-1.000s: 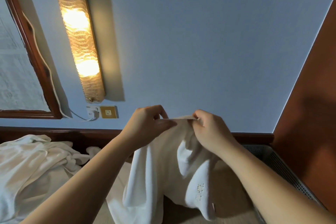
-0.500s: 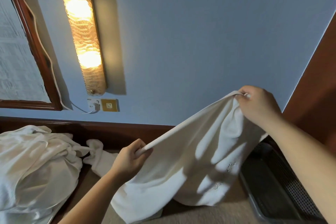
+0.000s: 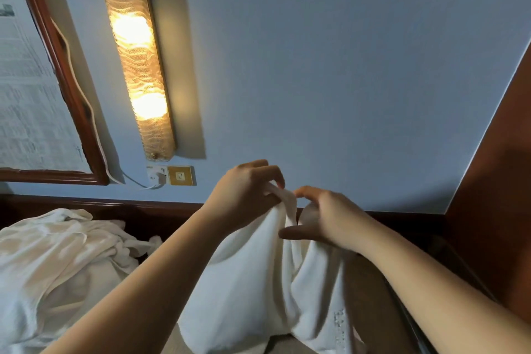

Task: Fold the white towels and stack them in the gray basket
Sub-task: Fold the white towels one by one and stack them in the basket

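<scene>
Both hands have swung back together since half a second ago, when they were spread wide with the towel's edge stretched between them. Largest in view is the heap of unfolded towels (image 3: 54,261) at the left, waiting its turn. Next, the white towel (image 3: 258,282) being worked hangs doubled from the hands, its two halves draping down over the brown surface; bringing the corners together this way looks like the first fold. The left hand (image 3: 244,195) pinches the gathered top corners between thumb and curled fingers. The right hand (image 3: 327,218) sits just beside it with fingers loosely spread, touching the cloth; whether it still grips is unclear. Only a dark sliver of the gray basket (image 3: 413,325) shows, lower right.
</scene>
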`<control>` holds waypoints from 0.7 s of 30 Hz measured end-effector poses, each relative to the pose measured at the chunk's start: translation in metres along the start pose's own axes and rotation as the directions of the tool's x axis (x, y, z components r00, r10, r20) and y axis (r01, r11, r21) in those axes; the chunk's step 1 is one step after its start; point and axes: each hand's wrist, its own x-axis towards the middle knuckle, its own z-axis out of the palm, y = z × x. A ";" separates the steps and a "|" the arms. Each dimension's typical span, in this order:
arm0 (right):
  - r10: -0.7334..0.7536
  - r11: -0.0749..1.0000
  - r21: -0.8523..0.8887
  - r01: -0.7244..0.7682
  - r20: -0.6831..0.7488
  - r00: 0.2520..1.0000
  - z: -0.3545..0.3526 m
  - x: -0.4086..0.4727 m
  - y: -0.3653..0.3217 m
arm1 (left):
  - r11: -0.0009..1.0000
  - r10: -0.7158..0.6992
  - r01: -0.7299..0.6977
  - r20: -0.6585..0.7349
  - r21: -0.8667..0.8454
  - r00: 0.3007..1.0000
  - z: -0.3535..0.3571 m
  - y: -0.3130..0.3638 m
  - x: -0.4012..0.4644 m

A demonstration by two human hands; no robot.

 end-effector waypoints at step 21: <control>-0.125 0.949 -0.316 0.006 -0.357 0.926 -0.059 0.020 0.023 | 0.770 -0.572 0.575 0.100 -0.277 0.814 0.061 -0.078 -0.102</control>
